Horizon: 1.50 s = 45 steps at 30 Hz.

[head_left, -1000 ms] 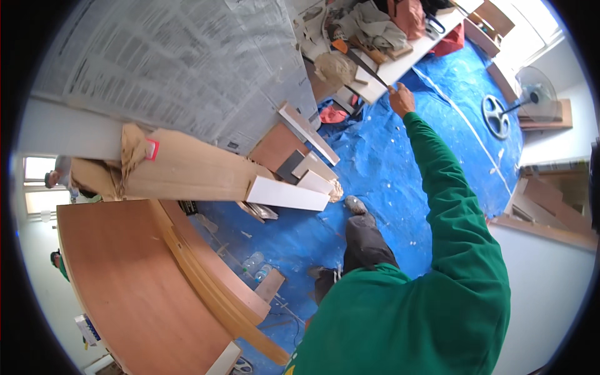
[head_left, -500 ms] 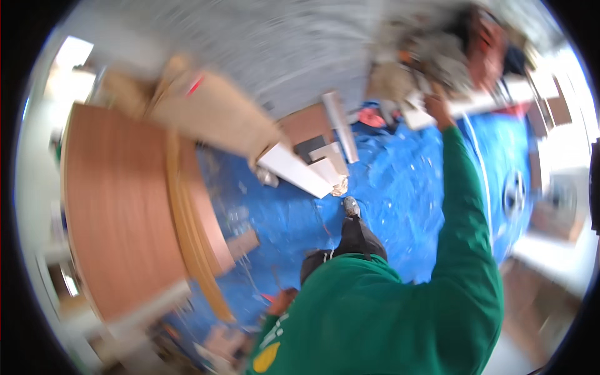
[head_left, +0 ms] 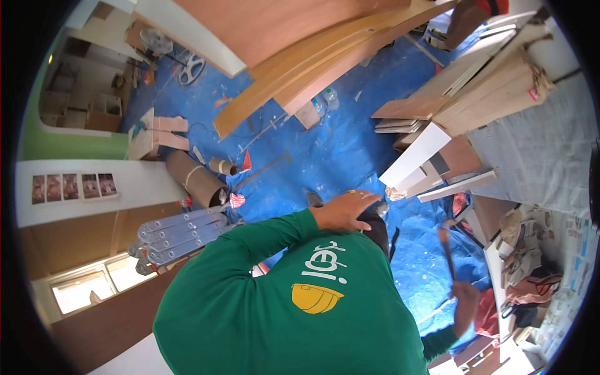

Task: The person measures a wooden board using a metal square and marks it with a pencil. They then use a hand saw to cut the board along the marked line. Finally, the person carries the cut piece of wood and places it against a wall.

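Note:
My left hand (head_left: 342,210) is raised in front of my green-sleeved body, above my dark trousers, its fingers stretched out with nothing visible in them. Low on the right, my right hand (head_left: 464,303) grips a hammer (head_left: 449,253) with a dark grip, its head end pointing away from me over the blue tarp (head_left: 412,237). Just beyond that hand stands a white-edged table (head_left: 495,275) piled with crumpled cloths (head_left: 522,275) and a salmon-coloured bundle (head_left: 531,290).
Curved wooden panels (head_left: 325,44) lie across the top. Leaning boards (head_left: 469,87) and white planks (head_left: 414,156) stand at upper right. Plastic bottles (head_left: 331,99) sit on the tarp. At left are a cardboard tube (head_left: 194,181) and stacked metal poles (head_left: 178,228).
The view has swung round sharply, bringing the left of the room into sight. My left hand has risen in front of me. My right hand, with the hammer, has swung down beside me.

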### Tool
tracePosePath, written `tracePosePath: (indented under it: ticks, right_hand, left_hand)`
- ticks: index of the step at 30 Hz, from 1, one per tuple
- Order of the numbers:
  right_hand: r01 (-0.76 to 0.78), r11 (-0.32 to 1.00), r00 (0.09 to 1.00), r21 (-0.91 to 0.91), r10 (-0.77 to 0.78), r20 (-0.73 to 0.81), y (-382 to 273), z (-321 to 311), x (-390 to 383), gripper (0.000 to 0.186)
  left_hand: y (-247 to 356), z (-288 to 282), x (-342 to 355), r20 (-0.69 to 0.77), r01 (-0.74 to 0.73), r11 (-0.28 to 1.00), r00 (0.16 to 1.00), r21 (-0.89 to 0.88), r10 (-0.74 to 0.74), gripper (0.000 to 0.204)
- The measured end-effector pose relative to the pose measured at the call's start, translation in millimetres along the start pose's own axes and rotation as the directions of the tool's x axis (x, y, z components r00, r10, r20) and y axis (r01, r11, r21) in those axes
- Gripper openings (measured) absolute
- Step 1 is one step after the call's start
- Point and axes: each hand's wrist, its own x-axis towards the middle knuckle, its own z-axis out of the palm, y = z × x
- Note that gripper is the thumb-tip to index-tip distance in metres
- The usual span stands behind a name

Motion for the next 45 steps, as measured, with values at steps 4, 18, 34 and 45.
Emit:
tracePosePath:
  ticks: [4, 18, 34, 45]
  right_hand:
    - [0.285, 0.920, 0.895, -0.267, -0.156, 0.419, -81.5, 114.8, 38.6, 0.030]
    - [0.515, 0.808, 0.492, 0.286, -0.552, 0.674, -283.2, 373.7, 110.0, 0.082]
    - [-0.290, 0.956, 0.728, 0.049, 0.187, 0.659, -205.0, 448.4, 252.0, 0.048]
    - [-0.188, 0.858, 0.892, -0.479, 0.353, 0.282, -141.0, 511.1, 212.9, 0.099]
  left_hand:
    - [-2.1, -17.4, -13.0, -0.043, -0.239, 0.946, 0.966, 0.219, 0.254, 0.100]
    - [-140.9, -141.0, -141.6, -0.619, 0.072, 0.788, 0.578, -0.611, -0.533, 0.026]
    - [-341.2, -249.9, -26.2, -0.241, 0.547, 0.732, 0.708, -0.407, -0.664, 0.087]
    - [-533.9, -344.2, -101.9, -0.447, 0.858, 0.346, 0.498, 0.381, -0.743, 0.133]
